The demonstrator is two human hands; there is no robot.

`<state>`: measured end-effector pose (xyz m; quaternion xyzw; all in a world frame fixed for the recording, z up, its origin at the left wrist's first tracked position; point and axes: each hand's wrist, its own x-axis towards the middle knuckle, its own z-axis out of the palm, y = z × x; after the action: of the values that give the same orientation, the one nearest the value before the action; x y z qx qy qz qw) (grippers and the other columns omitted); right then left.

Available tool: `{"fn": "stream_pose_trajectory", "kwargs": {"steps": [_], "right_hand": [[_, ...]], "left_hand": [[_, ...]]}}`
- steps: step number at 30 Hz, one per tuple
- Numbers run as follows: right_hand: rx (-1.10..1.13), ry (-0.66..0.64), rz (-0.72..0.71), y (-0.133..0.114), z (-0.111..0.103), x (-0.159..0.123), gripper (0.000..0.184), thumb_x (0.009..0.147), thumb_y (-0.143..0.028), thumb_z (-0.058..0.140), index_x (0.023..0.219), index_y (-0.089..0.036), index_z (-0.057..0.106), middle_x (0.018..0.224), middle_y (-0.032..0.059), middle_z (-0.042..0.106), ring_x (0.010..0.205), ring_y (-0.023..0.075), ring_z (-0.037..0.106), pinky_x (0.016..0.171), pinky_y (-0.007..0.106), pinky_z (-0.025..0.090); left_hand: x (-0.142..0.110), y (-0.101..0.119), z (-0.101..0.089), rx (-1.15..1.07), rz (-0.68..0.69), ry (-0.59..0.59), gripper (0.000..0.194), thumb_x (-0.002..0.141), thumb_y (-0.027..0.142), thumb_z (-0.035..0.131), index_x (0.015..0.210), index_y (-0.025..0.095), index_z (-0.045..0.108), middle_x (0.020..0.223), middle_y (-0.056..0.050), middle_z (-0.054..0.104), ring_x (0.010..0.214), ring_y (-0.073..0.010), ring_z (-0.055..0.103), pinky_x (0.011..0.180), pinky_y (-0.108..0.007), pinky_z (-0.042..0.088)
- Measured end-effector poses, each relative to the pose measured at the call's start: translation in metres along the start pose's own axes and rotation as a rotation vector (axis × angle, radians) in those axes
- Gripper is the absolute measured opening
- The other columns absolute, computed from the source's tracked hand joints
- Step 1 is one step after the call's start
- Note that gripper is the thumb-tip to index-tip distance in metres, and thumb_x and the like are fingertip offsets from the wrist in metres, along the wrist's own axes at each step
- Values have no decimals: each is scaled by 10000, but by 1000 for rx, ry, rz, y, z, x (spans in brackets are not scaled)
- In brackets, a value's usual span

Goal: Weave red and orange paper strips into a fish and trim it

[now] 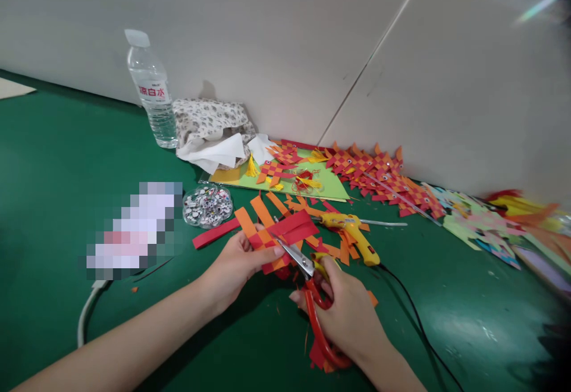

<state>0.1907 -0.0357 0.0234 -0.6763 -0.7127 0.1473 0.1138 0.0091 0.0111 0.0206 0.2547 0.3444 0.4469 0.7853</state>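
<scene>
My left hand (pixel 241 259) pinches a woven piece of red and orange paper strips (pixel 263 237), its loose ends sticking out at the top and right. In my right hand (pixel 345 303) is a pair of scissors (pixel 300 259) with red handles, and something yellow shows by the fingers. The scissor blades lie against the woven paper near my left thumb; the exact cut is too small to make out. Paper scraps (pixel 319 353) lie on the green table below my hands. A yellow glue gun (pixel 352 231) rests just beyond my right hand.
A water bottle (pixel 151 91) and a patterned tissue pouch (pixel 212 121) stand by the grey partition. A clear case of googly eyes (pixel 207 206) sits left of the paper. Several finished woven fish (pixel 379 172) are piled at the back right. A black cord (pixel 417 314) trails rightward.
</scene>
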Motion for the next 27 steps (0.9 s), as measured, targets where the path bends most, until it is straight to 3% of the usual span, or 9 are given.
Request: {"fn": "stream_pose_trajectory", "kwargs": {"steps": [14, 19, 27], "right_hand": [[80, 11, -19, 2, 0, 1, 338, 732, -494, 595, 738, -238, 374, 553, -36, 532, 483, 157, 512, 457, 238, 352], [50, 2, -14, 4, 1, 3, 281, 734, -427, 586, 756, -238, 380, 556, -40, 525, 483, 157, 502, 454, 234, 346], [-74, 98, -94, 4, 0, 3, 250, 742, -414, 584, 735, -234, 410, 527, -44, 515, 457, 150, 509, 439, 223, 333]], "left_hand": [[2, -4, -6, 20, 1, 12, 294, 618, 162, 791, 883, 175, 664, 896, -36, 741, 792, -164, 689, 727, -242, 533], [2, -1, -4, 8, -11, 21, 287, 617, 161, 792, 876, 165, 668, 882, -44, 743, 778, -164, 692, 732, -246, 535], [2, 0, -3, 14, -17, 23, 309, 640, 158, 778, 924, 150, 655, 941, -69, 734, 834, -179, 689, 769, -263, 535]]}}
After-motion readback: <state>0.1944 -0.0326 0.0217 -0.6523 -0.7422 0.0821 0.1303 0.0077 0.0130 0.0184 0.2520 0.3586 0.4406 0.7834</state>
